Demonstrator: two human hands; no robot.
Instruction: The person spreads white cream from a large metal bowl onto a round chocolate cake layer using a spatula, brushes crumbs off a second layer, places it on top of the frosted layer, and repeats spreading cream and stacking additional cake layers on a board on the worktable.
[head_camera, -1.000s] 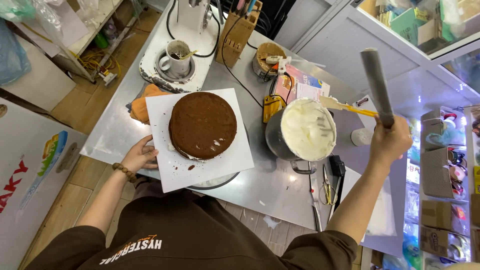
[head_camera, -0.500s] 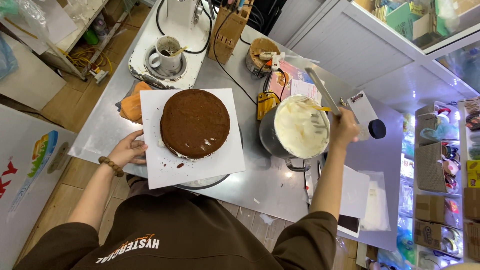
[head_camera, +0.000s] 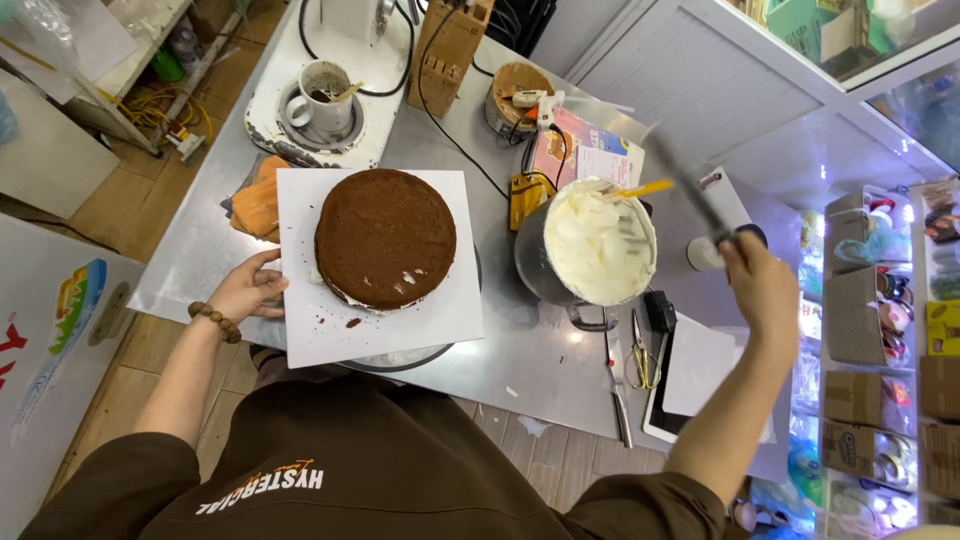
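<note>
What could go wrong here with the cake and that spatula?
The white board overhangs the turntable, steadied only by the left hand at its edge, so the chocolate cake might tip. The right hand swings a long spatula near the cream-filled metal bowl; it may knock it.

Cake shop: steel worktable (head_camera: 520, 370), cream pot (head_camera: 598, 245), stocked shelves (head_camera: 880, 330).
</note>
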